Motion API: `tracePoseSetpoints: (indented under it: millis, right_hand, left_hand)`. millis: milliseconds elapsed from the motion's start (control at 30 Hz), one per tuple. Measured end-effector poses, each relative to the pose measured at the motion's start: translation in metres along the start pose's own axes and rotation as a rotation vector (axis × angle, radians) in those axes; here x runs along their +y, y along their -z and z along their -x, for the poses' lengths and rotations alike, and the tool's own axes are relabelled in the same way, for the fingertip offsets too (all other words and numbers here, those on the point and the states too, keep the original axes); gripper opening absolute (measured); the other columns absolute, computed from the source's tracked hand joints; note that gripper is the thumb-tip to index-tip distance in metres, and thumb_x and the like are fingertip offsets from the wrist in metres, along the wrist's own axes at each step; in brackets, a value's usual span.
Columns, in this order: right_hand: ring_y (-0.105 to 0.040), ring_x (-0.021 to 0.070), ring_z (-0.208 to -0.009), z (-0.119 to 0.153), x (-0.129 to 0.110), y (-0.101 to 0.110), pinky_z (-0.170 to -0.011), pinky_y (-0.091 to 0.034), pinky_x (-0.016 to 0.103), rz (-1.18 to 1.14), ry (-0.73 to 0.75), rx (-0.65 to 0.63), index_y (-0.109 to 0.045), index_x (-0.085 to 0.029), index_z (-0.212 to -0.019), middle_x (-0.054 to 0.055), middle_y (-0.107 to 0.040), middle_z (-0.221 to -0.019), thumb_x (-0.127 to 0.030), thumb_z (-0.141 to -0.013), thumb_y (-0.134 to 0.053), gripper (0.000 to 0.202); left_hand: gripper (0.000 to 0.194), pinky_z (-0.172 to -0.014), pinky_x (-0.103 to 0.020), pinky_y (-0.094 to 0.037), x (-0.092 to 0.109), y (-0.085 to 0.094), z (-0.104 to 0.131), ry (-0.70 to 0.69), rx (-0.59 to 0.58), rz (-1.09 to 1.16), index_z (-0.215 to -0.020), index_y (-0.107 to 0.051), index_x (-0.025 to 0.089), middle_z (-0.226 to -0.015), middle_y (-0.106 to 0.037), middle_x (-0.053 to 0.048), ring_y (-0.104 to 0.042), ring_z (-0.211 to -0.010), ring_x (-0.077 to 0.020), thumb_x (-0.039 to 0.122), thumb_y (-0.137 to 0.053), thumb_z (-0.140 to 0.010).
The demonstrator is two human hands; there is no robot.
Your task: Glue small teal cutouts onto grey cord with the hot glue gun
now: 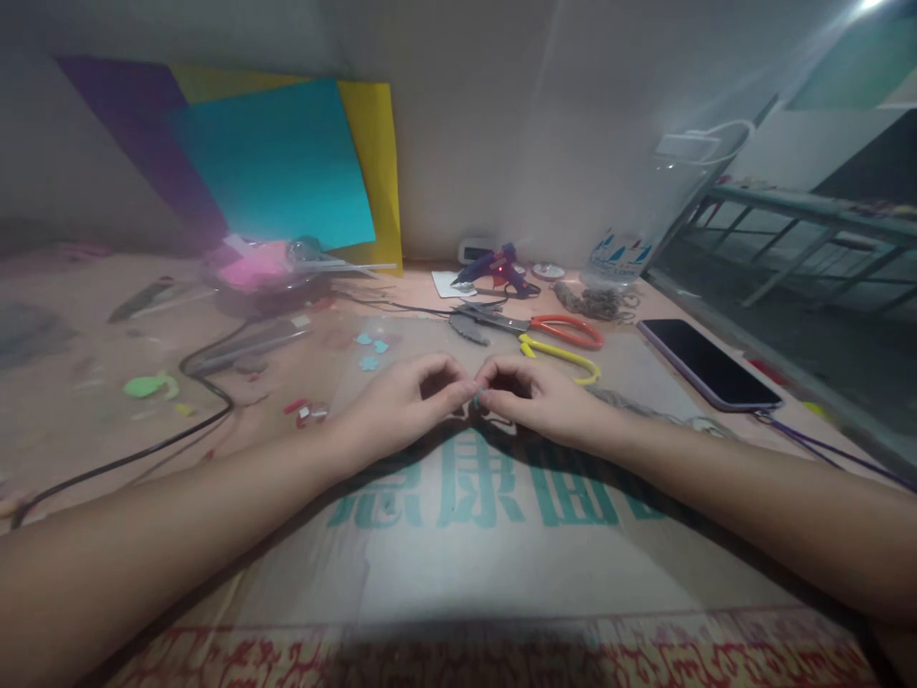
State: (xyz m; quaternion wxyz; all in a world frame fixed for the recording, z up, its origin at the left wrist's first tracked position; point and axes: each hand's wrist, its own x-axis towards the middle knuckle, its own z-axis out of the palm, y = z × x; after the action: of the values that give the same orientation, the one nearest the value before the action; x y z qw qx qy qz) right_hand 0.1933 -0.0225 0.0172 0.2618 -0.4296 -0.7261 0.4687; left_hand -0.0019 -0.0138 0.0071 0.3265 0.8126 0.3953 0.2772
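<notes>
My left hand [430,397] and my right hand [526,397] meet above the middle of the table, their fingertips pinched together. Between them a sliver of a small teal piece [476,402] shows; the fingers cover most of it. Several light-blue flower-like cut-outs [369,363] lie beyond my left hand. Past my right hand are red-and-yellow-handled scissors [565,332], spread wide, with dark blades. A purple glue gun [498,272] with a lit red light stands at the back near the wall.
At the right lies a phone [706,363] with a purple strap. A clear plastic cup [623,229] stands behind it, near grey twine [594,301]. Coloured sheets [279,162] lean on the wall. A black cable [193,420] crosses the left side, near a green piece [145,386].
</notes>
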Motion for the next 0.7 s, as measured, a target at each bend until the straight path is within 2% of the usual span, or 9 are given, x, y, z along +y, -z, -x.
tracePoseSetpoints:
  millis: [167,267,400,600,700]
  right_hand:
    - [-0.047,0.0068,-0.052,-0.0011,0.003,0.0004,-0.045,-0.037,0.018,-0.067,0.021,0.087,-0.056,-0.016,-0.085,-0.002,-0.056,-0.066,-0.033,-0.081,-0.061,0.019]
    - [-0.046,0.0066,-0.048,-0.0008,0.005,0.0001,-0.042,-0.035,0.018,-0.094,0.008,0.067,-0.054,-0.017,-0.087,-0.004,-0.053,-0.062,-0.035,-0.083,-0.06,0.019]
    - [-0.046,0.007,-0.048,-0.001,0.0064,-0.001,-0.042,-0.036,0.018,-0.111,0.015,0.049,-0.052,-0.018,-0.087,-0.005,-0.052,-0.062,-0.038,-0.083,-0.059,0.021]
    - [-0.053,0.0101,-0.063,-0.002,0.0049,-0.0002,-0.055,-0.043,0.023,-0.107,0.129,0.124,-0.048,-0.018,-0.096,-0.001,-0.055,-0.078,-0.04,-0.077,-0.066,0.034]
    - [-0.054,0.0124,-0.068,-0.0002,0.004,0.0029,-0.061,-0.045,0.026,0.056,0.107,0.155,-0.055,-0.017,-0.098,0.002,-0.059,-0.081,-0.035,-0.076,-0.067,0.031]
  left_hand:
    - [0.027,-0.068,-0.026,-0.043,0.0037,-0.0018,0.0018,-0.052,0.025,-0.104,-0.087,-0.067,0.02,-0.084,-0.07,-0.001,-0.061,-0.078,-0.0176,0.043,-0.051,-0.086]
    - [0.026,-0.068,-0.025,-0.041,0.0034,-0.0033,0.004,-0.106,0.015,-0.123,-0.085,-0.069,0.021,-0.082,-0.071,0.0,-0.061,-0.075,-0.0159,0.037,-0.049,-0.089]
    - [0.031,-0.064,-0.023,-0.041,0.0022,-0.0029,0.0049,-0.105,0.007,-0.09,-0.078,-0.069,0.019,-0.075,-0.069,0.001,-0.06,-0.069,-0.0135,0.034,-0.045,-0.091]
    - [0.028,-0.065,-0.023,-0.042,0.0039,0.0012,0.002,-0.025,0.049,-0.047,-0.073,-0.065,0.018,-0.071,-0.067,0.001,-0.059,-0.07,-0.0144,0.033,-0.047,-0.088]
    - [0.03,-0.065,-0.023,-0.041,0.0043,0.0038,0.0014,-0.013,0.088,-0.056,-0.069,-0.062,0.017,-0.067,-0.063,0.002,-0.057,-0.067,-0.0139,0.034,-0.046,-0.088]
